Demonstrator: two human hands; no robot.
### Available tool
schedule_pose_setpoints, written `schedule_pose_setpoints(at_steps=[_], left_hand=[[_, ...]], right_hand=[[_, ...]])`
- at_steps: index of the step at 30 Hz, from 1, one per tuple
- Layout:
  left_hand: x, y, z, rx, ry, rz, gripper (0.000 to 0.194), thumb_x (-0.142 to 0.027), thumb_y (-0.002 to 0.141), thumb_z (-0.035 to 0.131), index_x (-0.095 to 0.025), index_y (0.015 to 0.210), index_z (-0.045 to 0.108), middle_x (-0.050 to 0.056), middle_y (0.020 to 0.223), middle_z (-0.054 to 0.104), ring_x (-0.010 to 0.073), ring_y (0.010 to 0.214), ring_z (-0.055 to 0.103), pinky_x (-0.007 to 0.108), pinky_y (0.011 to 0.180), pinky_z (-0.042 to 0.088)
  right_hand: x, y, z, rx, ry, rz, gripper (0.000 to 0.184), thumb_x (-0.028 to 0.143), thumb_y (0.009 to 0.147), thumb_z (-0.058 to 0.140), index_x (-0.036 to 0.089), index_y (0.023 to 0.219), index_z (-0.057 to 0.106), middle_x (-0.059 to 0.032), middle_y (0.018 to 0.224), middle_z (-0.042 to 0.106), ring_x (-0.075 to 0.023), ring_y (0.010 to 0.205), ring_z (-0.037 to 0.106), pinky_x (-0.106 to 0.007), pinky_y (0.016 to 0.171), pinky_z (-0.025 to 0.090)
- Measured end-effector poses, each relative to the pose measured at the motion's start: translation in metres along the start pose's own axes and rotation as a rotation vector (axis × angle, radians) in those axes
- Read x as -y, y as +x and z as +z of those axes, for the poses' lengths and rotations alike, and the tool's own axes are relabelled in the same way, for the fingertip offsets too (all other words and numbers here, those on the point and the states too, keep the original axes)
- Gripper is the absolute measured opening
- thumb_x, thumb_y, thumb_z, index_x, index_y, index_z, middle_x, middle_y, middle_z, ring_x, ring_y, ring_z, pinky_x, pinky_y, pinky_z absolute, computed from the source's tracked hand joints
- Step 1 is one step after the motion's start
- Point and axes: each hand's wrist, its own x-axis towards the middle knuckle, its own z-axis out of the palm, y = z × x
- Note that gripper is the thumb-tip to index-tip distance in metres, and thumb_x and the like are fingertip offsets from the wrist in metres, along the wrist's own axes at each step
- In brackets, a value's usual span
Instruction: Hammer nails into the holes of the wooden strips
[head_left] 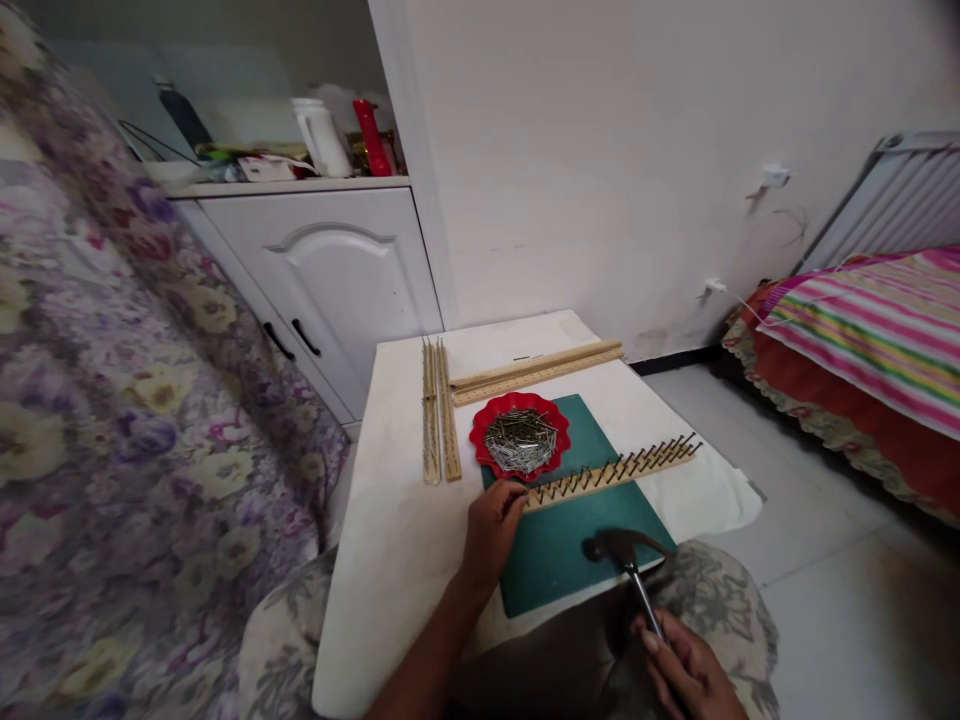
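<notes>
My right hand is wrapped round the handle of a claw hammer, whose dark head hangs above the near part of a green board. A wooden strip lies across that board, and several nails stand up from it in rows, many of them leaning. At the strip's left end is my left hand, thumb and finger pinched together at the wood. What lies between those fingertips is too small to make out. Just beyond the hand sits a red scalloped bowl full of loose nails.
Two wooden strips with nails lie at the left of the white-covered table. More wooden strips lie along its back. A floral curtain hangs on the left, a cabinet stands behind, and a bed is at right.
</notes>
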Motion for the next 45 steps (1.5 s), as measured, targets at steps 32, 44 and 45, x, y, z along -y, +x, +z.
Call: schedule_pose_setpoints(at_steps=[32, 44, 45], left_hand=[[0.007, -0.002, 0.007, 0.02, -0.033, 0.058, 0.012, -0.011, 0.078, 0.052, -0.018, 0.072, 0.059, 0.0, 0.082, 0.061, 0.0123, 0.076, 0.057, 0.022, 0.069, 0.043], [0.008, -0.003, 0.006, 0.017, -0.05, 0.055, 0.014, -0.008, 0.077, 0.052, -0.018, 0.075, 0.062, 0.001, 0.082, 0.061, 0.0127, 0.077, 0.057, 0.022, 0.07, 0.043], [0.007, -0.003, 0.006, 0.012, -0.05, 0.057, 0.013, -0.009, 0.077, 0.052, -0.018, 0.076, 0.062, 0.001, 0.082, 0.061, 0.0127, 0.077, 0.057, 0.022, 0.07, 0.043]], right_hand=[[0.098, 0.029, 0.064, 0.129, -0.774, -0.407, 0.022, 0.036, 0.094, 0.037, 0.023, 0.087, 0.054, 0.0015, 0.069, 0.056, -0.019, 0.065, 0.057, -0.029, 0.061, 0.04], [0.092, 0.025, 0.064, 0.07, -0.712, -0.411, 0.023, 0.04, 0.091, 0.042, 0.023, 0.082, 0.056, 0.0026, 0.064, 0.057, -0.0179, 0.059, 0.057, -0.027, 0.056, 0.04], [0.089, 0.023, 0.062, 0.067, -0.659, -0.384, 0.024, 0.042, 0.09, 0.043, 0.023, 0.083, 0.055, 0.0037, 0.062, 0.055, -0.0162, 0.055, 0.055, -0.026, 0.052, 0.04]])
